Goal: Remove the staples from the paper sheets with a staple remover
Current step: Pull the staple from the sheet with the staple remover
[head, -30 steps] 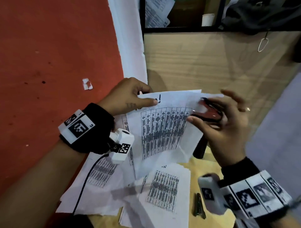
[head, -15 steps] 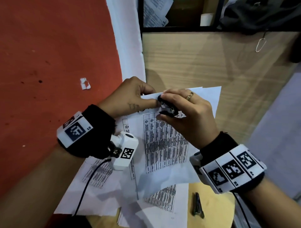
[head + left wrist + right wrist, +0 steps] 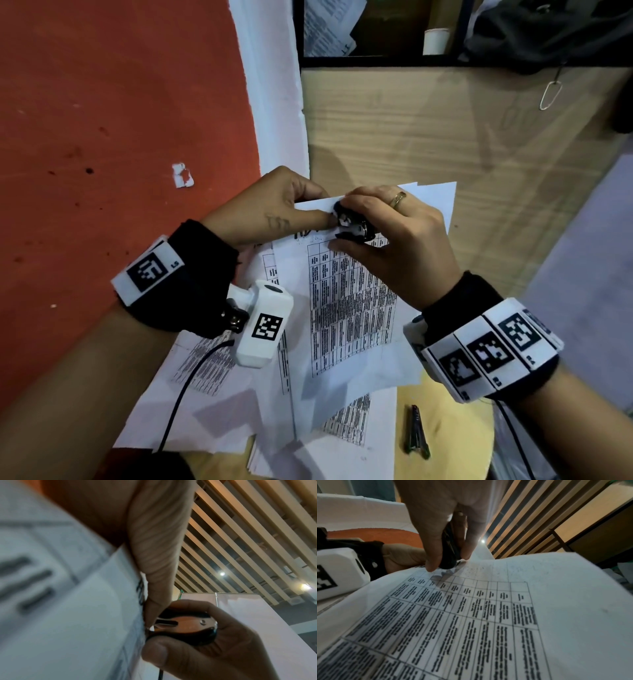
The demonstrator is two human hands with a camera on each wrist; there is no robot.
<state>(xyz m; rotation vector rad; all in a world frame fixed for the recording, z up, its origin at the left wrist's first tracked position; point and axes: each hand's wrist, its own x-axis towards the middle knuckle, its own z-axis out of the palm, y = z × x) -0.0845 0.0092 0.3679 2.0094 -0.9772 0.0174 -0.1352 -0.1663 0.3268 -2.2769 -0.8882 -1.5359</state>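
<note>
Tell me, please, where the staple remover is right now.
In the head view, the staple remover sits mid-frame in the right hand, against the top corner of the printed sheets pinched by the left hand.

The left hand point(image 3: 270, 209) reaches in from the lower left, back up, fingers curled under and thumb point(image 3: 157, 563) laid out straight toward the right hand point(image 3: 394, 240), its tip all but touching it. The right hand comes in from the lower right, knuckles up, forefinger and thumb point(image 3: 154, 654) curled and squeezing together at the left thumb's tip, a ring on one finger. Both forearms are bare, each wrist wrapped in a black band.
</note>
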